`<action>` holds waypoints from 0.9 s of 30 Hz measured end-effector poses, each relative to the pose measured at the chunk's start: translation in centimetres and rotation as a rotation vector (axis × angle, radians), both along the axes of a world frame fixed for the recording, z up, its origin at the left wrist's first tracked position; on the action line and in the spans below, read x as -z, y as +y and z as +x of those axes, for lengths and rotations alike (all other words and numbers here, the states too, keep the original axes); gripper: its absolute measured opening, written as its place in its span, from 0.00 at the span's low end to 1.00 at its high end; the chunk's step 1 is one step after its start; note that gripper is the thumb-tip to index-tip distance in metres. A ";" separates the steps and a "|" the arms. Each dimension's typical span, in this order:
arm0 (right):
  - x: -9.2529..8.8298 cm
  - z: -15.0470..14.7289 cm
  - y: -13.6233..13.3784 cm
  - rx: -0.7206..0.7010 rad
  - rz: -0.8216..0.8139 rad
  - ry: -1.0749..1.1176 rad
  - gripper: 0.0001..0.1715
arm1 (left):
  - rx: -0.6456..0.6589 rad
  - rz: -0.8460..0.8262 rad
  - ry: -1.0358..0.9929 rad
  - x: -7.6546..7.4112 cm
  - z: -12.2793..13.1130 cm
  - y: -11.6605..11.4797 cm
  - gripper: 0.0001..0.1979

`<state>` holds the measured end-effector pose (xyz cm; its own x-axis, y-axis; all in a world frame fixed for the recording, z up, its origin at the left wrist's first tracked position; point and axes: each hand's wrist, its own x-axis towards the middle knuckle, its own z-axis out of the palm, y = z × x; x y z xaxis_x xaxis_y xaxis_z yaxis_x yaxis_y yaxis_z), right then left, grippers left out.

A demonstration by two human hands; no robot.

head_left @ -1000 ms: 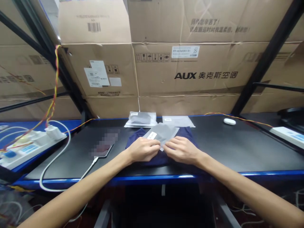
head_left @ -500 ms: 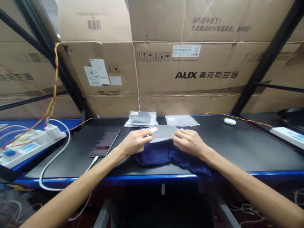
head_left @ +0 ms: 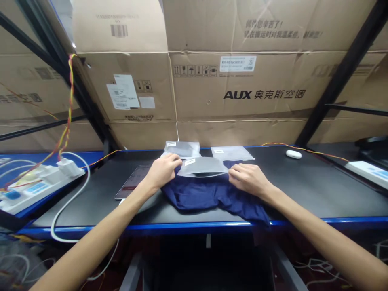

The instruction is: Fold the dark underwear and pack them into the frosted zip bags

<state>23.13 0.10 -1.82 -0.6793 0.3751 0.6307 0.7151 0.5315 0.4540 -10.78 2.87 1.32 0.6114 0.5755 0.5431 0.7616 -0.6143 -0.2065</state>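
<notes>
A frosted plastic bag [head_left: 209, 166] with a small white label is stretched between my two hands, its near edge bowed apart so that a dark gap shows. My left hand [head_left: 163, 171] is closed at the bag's left edge, fingertips partly hidden. At the right corner, the curled fingers of my right hand [head_left: 250, 178] pinch the bag. Under the bag and both hands lies a crumpled navy blue cloth garment [head_left: 194, 198], one end reaching the table's front edge.
Behind the hands lie a filled frosted bag [head_left: 183, 150] and a flatter one [head_left: 233, 152]. A phone [head_left: 130, 186] on a white cable is beside my left forearm. White earbud case [head_left: 293, 154] and power strips [head_left: 39, 184] [head_left: 368, 173] stand toward the sides. Cardboard [head_left: 197, 101] backs the black table [head_left: 318, 194].
My hands have moved apart, the left one farther to the left. The bag's near edge has gone from flat to gaping, and more of the blue garment shows.
</notes>
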 end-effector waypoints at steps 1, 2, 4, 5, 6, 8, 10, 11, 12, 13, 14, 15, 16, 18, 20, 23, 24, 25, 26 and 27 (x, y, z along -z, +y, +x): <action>0.0 -0.2 -0.1 -0.001 0.000 0.004 0.13 | 0.022 0.005 -0.050 0.0 0.3 -0.3 0.18; 0.0 -0.4 -0.2 -0.003 0.001 0.006 0.13 | 0.073 -0.003 -0.092 0.0 0.7 -0.8 0.18; 0.0 -0.7 -0.2 -0.003 -0.002 0.009 0.14 | 0.228 -0.061 -0.116 0.2 1.7 -2.0 0.17; 0.0 -0.8 -0.3 -0.004 -0.003 0.012 0.14 | 0.313 -0.099 -0.090 0.4 2.3 -2.6 0.17; 0.0 -0.9 -0.3 -0.006 -0.002 0.016 0.14 | 0.370 -0.122 -0.056 0.6 3.0 -3.1 0.17; 0.0 -1.1 -0.4 -0.014 0.002 0.017 0.14 | 0.383 -0.087 -0.021 0.9 4.2 -3.8 0.16; 0.0 -1.2 -0.4 -0.037 0.005 0.009 0.14 | 0.325 -0.035 -0.017 1.0 5.4 -3.9 0.16; -0.1 -1.3 -0.5 -0.054 0.006 0.004 0.14 | 0.289 -0.027 -0.016 0.9 5.8 -3.8 0.16; -0.1 -1.4 -0.6 -0.070 0.005 0.000 0.14 | 0.253 -0.040 -0.009 0.9 6.3 -3.7 0.16; -0.2 -1.4 -0.6 -0.086 0.003 -0.005 0.13 | 0.215 -0.068 0.000 0.8 6.7 -3.5 0.17; -0.2 -1.5 -0.7 -0.103 0.001 -0.009 0.13 | 0.176 -0.107 0.014 0.8 7.2 -3.4 0.18; -0.2 -1.5 -0.7 -0.118 -0.002 -0.016 0.13 | 0.134 -0.151 0.030 0.8 7.6 -3.2 0.19; -0.1 -1.6 -0.7 -0.130 -0.008 -0.024 0.13 | 0.090 -0.195 0.044 0.8 8.0 -3.1 0.22; 0.0 -1.6 -0.7 -0.154 -0.022 -0.042 0.13 | 0.002 -0.270 0.061 1.0 8.7 -2.9 0.26; 0.2 -1.6 -0.7 -0.173 -0.032 -0.052 0.13 | -0.060 -0.315 0.061 1.3 9.3 -2.7 0.27; 0.3 -1.4 -0.5 -0.186 -0.032 -0.044 0.13 | -0.092 -0.341 0.060 1.6 9.6 -2.1 0.19; 0.3 -1.3 -0.5 -0.180 -0.033 -0.039 0.13 | -0.086 -0.348 0.061 1.7 9.5 -1.9 0.16; 0.3 -1.2 -0.4 -0.169 -0.035 -0.030 0.13 | -0.062 -0.354 0.055 1.7 9.3 -1.6 0.14; 0.3 -1.1 -0.4 -0.154 -0.036 -0.020 0.13 | -0.016 -0.359 0.035 1.7 9.0 -1.3 0.13; 0.2 -1.0 -0.3 -0.134 -0.039 -0.005 0.14 | 0.051 -0.362 -0.003 1.7 8.6 -1.1 0.15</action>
<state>22.17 -0.23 -2.03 -0.7280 0.3054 0.6138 0.6344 0.6394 0.4344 -2.15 1.81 -0.38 0.6429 0.6998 0.3115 0.7285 -0.6842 0.0336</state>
